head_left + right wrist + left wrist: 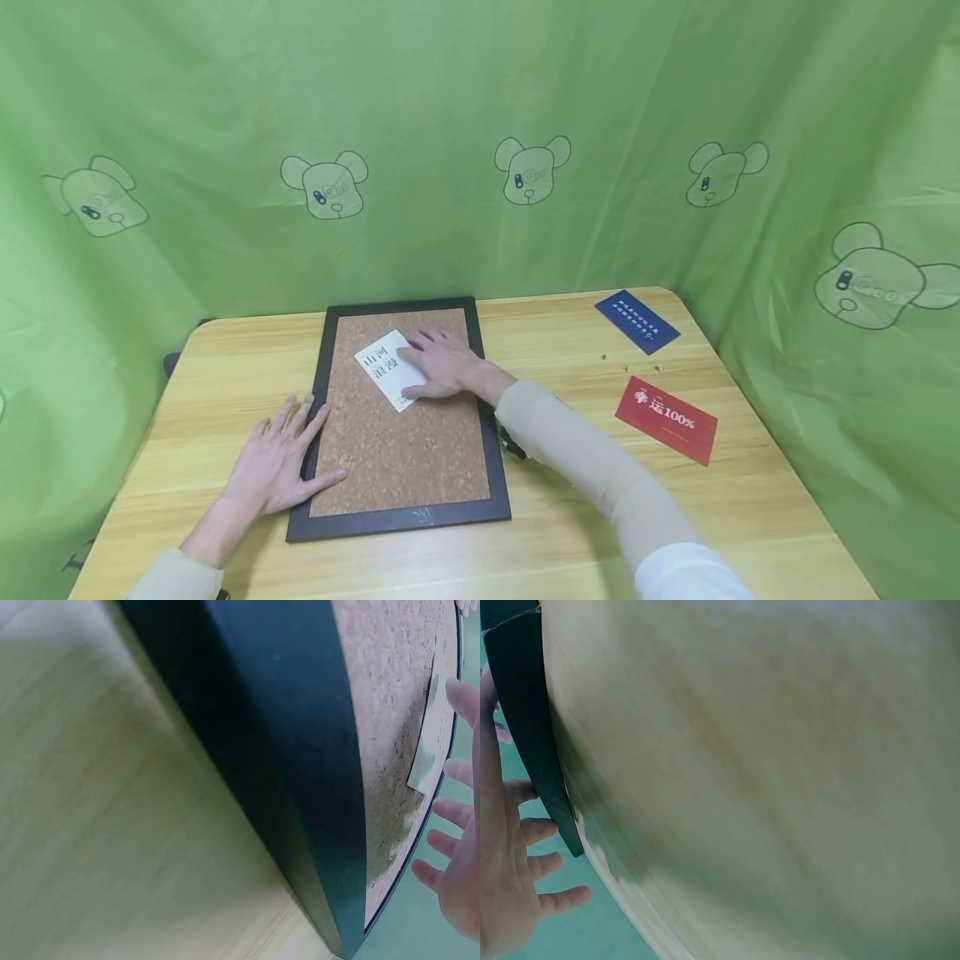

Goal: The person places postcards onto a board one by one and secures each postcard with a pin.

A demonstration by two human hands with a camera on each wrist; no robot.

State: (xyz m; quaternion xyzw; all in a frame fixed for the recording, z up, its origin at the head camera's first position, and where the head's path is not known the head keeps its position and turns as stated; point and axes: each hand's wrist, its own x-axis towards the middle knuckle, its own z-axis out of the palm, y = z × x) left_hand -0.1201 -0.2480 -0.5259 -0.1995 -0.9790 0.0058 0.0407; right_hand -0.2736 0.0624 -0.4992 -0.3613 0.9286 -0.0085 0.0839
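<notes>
A black-framed cork board lies flat on the table. On its upper part a white card with dark Chinese characters sits tilted. My right hand is over the card's right side, fingers spread and touching it; part of the card is hidden beneath. In the right wrist view, the thumb of that hand is near the card, the fingers loosely apart. My left hand rests at the board's left edge, fingers stretched out and the thumb across the black frame onto the cork.
To the right on the wooden table lie a blue card and a red card, both with white lettering. Between them are a few tiny metallic pieces, too small to identify. A green curtain encloses the table's back and sides.
</notes>
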